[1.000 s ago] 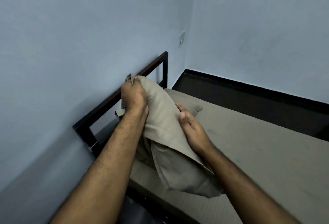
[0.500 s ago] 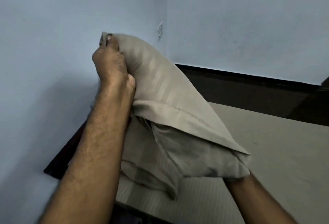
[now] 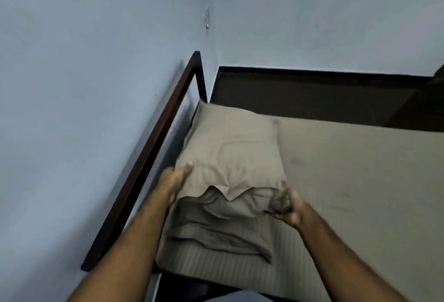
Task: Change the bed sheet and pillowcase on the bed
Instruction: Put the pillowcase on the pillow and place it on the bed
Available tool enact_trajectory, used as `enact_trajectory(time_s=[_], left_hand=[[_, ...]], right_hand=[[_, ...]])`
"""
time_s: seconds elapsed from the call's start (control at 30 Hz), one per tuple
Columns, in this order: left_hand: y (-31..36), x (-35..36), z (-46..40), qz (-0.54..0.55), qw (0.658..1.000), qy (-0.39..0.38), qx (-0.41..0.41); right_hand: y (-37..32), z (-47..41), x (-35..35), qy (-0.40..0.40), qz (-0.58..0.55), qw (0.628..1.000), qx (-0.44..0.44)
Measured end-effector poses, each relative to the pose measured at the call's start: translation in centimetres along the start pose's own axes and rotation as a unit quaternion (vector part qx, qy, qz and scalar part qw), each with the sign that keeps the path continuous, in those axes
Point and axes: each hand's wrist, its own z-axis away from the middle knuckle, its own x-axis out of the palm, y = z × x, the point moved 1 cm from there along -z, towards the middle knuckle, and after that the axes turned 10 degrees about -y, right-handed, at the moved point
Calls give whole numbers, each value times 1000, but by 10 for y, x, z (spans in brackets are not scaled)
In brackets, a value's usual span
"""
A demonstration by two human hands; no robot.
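Note:
A pillow [image 3: 230,152] in a beige striped pillowcase lies flat at the head of the bed, on the matching beige sheet [image 3: 348,176]. Its open end faces me, with loose cloth [image 3: 216,227] bunched below it. My left hand [image 3: 176,181] rests with straight fingers against the pillow's near left edge. My right hand [image 3: 287,205] grips a bunched corner of the pillowcase at the near right.
A dark wooden headboard rail [image 3: 153,148] runs along the left wall. Pale blue walls meet in the corner behind the bed, with a small fitting [image 3: 207,19] on the left wall. A dark band [image 3: 312,95] lines the far wall behind the mattress.
The pillow, held up in the air by both hands half a second ago, now lies flat on the bed. My left hand has let go of its top corner and rests at its side.

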Motion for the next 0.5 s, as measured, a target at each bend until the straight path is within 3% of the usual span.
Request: enact_trajectory(time_s=[0.07, 0.13, 0.23, 0.3, 0.37, 0.43, 0.5], left_hand=[[-59, 0, -16, -73, 996, -20, -50], [-100, 6, -6, -73, 993, 13, -90], [-122, -1, 0, -83, 987, 100, -91], [-132, -12, -4, -138, 978, 136, -75], [-127, -15, -2, -221, 959, 176, -18], [-105, -10, 9, -195, 943, 243, 112], [-76, -8, 28, -152, 906, 310, 246]], right_hand=[[37, -10, -7, 97, 53, 993, 35], [72, -16, -5, 107, 117, 986, 49], [83, -26, -3, 153, 169, 974, -3], [83, -32, -3, 202, 250, 946, -39], [78, -28, 5, 217, 354, 907, -64], [65, -22, 18, 230, 421, 869, -120], [45, -9, 31, 266, 438, 841, -174]])
